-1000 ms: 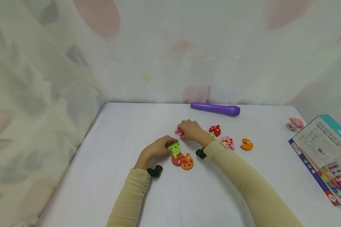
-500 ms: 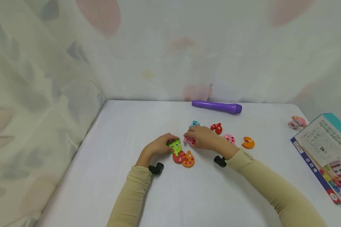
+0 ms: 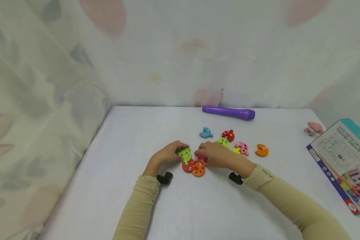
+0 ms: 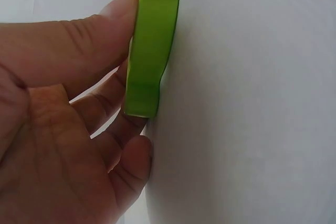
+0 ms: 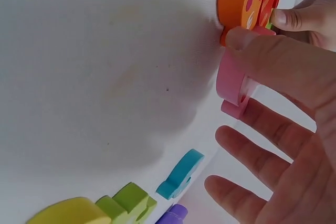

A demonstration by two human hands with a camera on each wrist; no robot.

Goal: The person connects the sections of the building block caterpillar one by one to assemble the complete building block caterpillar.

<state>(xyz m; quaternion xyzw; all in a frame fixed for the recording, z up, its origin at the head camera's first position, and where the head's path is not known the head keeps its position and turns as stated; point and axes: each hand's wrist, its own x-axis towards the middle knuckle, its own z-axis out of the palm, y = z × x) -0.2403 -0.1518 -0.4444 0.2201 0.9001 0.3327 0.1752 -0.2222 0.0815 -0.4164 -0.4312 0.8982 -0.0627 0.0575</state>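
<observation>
In the head view my left hand (image 3: 167, 154) holds the green caterpillar-face puzzle piece (image 3: 185, 155) by its side. The left wrist view has thumb and fingers on the edge of that green piece (image 4: 151, 51). Linked below it are a red piece (image 3: 188, 167) numbered 2 and an orange spotted piece (image 3: 199, 171) numbered 3. My right hand (image 3: 218, 156) pinches a pink spotted piece (image 3: 202, 158) right at the orange one. In the right wrist view the thumb lies on the pink piece (image 5: 231, 81), with two other fingers spread away from it.
Loose puzzle pieces lie beyond my right hand: blue (image 3: 206, 133), red (image 3: 228, 135), green (image 3: 223, 143), yellow (image 3: 236, 150), pink (image 3: 242, 148) and orange (image 3: 262, 150). A purple toy microphone (image 3: 229, 112) lies at the back. A box (image 3: 343, 163) and a pink figure (image 3: 313, 128) are at right.
My right hand has brought the pink piece rightward and toward me, up to the orange piece. The blue piece is uncovered. My left hand keeps its hold on the green face.
</observation>
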